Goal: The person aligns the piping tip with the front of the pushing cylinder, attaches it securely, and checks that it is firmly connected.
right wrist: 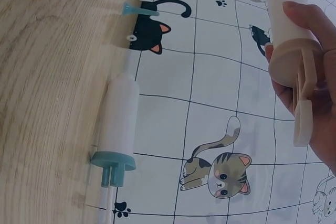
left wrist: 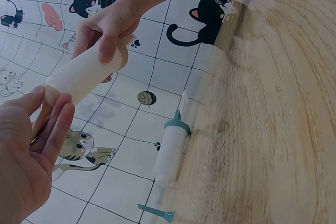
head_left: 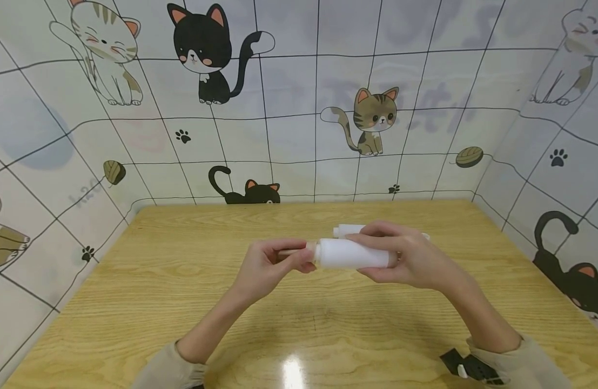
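My right hand (head_left: 408,256) grips a white cylinder (head_left: 354,254) held level above the table, fingers on its far side and thumb on the near side. Its right end has a beige collar and hooked handle (right wrist: 303,124), close to the right palm. My left hand (head_left: 274,262) pinches a slim beige piece (left wrist: 41,119) at the cylinder's other end. The fingertips hide where the two parts meet. Behind the right hand lies a second white cylinder (right wrist: 119,116). It has a teal flange (right wrist: 113,159) with a thin rod extending from it.
A small teal cone-shaped piece (right wrist: 139,10) lies past the second cylinder's tip. The wooden table (head_left: 182,302) ends at a wall covering (head_left: 299,129) printed with cats and grid lines. A black strap (head_left: 474,367) shows by the right sleeve.
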A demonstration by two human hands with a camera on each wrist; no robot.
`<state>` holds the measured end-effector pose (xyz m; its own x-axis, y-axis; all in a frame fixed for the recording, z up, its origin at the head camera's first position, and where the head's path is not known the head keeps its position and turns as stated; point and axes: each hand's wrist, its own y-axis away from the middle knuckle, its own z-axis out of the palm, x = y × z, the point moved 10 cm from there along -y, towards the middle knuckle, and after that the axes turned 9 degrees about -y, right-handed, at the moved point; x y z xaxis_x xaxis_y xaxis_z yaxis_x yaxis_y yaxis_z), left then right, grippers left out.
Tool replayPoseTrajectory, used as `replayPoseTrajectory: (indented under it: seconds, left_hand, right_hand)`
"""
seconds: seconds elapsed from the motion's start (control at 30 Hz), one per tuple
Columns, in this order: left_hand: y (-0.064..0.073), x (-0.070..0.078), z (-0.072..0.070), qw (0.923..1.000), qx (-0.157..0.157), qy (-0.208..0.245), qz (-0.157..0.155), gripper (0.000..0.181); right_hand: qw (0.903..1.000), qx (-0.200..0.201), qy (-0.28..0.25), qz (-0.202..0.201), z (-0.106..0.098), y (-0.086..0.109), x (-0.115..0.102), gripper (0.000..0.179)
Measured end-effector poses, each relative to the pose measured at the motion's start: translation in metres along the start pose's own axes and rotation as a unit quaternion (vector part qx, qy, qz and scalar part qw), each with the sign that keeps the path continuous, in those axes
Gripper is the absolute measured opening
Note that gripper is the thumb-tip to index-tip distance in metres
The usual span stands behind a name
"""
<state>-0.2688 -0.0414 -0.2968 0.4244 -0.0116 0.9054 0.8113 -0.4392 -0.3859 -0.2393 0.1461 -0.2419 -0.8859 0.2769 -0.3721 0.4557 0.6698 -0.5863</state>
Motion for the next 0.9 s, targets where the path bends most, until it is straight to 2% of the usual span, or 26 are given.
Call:
replayPoseTrajectory:
  seconds: [0.27,0.5,0.67,0.9]
  left_hand:
    - [0.0,0.003,-0.002,0.9996,0.024,-0.013,0.005,0.025]
    - [0.001,0.011,-0.003,0.998,0.041,-0.027,0.04,0.026]
    - [0.001,0.013,-0.003,0.9972,0.044,-0.031,0.052,0.028]
    - [0.0,0.019,0.0,0.9945,0.029,-0.041,0.091,0.029]
  right_hand:
    - [0.9999,0.01,0.007,-0.002,-0.003,0.001,-0.001,0.042]
    - [0.9999,0.007,-0.009,-0.005,-0.002,0.0,-0.001,0.043]
    - [0.9998,0.008,-0.016,-0.003,-0.002,0.001,0.001,0.046]
    - [0.9999,0.002,-0.013,0.004,0.0,0.0,0.003,0.049]
